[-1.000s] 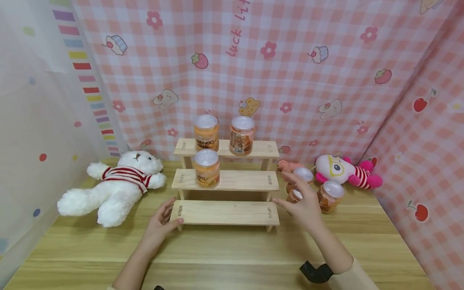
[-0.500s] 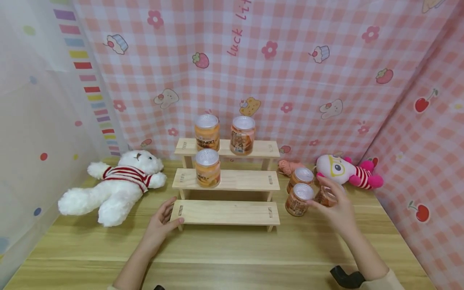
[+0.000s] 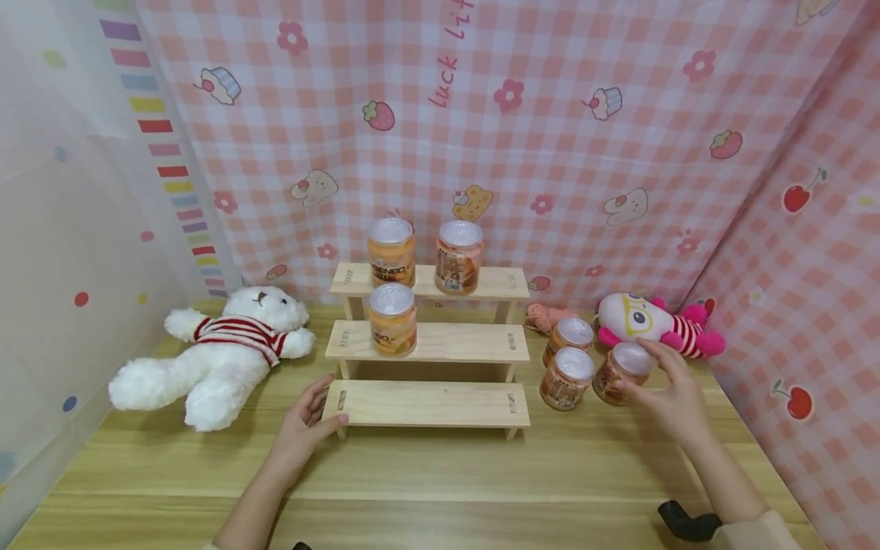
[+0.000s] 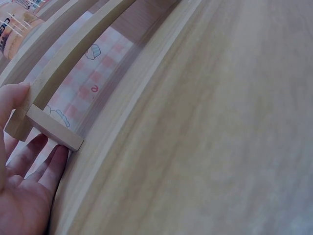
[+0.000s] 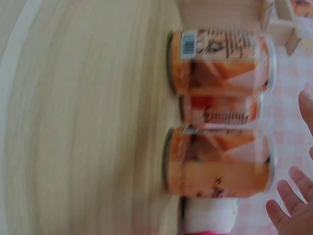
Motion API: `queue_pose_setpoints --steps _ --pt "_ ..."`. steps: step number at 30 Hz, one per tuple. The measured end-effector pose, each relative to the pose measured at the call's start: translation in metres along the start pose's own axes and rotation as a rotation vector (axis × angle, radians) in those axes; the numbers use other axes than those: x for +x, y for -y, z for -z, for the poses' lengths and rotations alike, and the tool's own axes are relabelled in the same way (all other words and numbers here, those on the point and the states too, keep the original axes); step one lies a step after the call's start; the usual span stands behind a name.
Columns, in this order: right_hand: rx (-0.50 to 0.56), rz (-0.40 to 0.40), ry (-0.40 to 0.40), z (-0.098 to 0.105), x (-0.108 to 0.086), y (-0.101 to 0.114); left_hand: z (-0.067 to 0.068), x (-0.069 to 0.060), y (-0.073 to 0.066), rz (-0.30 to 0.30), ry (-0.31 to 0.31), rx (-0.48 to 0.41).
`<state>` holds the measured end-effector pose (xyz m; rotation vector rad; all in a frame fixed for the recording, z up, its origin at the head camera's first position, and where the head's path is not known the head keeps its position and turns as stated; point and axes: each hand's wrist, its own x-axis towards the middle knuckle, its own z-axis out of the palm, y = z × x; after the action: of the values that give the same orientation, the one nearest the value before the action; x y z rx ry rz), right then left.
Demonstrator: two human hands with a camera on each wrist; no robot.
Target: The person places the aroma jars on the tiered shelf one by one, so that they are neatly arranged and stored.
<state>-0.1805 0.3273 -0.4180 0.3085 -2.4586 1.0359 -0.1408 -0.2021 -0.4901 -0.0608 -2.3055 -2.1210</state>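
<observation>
Student: Which jar lies nearest the right hand [image 3: 672, 397]?

Tutor: The rightmost jar [image 3: 608, 377], upright on the worktop [image 3: 426, 477] to the right of the wooden stand [image 3: 429, 402]. The thumb lies at the jar's front and a finger behind its lid.

Student: Is that hand closed round it?

Tutor: No, it is spread; the right wrist view shows thumb and fingers parted. Whether a fingertip touches the jar cannot be told.

Student: And the left hand [image 3: 302, 428]?

Tutor: It holds the left end of the stand's lowest step, thumb at the front corner, fingers curled behind.

Student: How are the other jars arranged?

Tutor: A front jar [image 3: 565, 380] and a rear jar [image 3: 571, 341] stand close together between the stand and the rightmost jar. On the top step are a left jar [image 3: 392, 256] and a labelled jar [image 3: 458, 260]; the middle step carries one orange jar [image 3: 394, 327] at its left.

Student: What flanks the group?

Tutor: A white plush bear [image 3: 241, 347] on the left, and a pink plush toy [image 3: 646, 321] behind the rightmost jar.
</observation>
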Motion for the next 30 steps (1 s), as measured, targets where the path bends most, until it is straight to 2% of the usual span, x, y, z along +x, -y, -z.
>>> queue_pose_setpoints --steps 9,22,30 --pt "-0.008 0.013 0.059 0.000 0.005 -0.030 0.000 0.000 0.000 0.023 -0.002 -0.006" --pt "0.023 -0.040 0.169 -0.004 0.010 -0.044 0.002 0.001 0.003 0.010 -0.006 0.008" --pt "0.066 -0.043 0.158 -0.011 0.007 -0.050 0.002 0.001 0.003 0.011 -0.004 0.008"
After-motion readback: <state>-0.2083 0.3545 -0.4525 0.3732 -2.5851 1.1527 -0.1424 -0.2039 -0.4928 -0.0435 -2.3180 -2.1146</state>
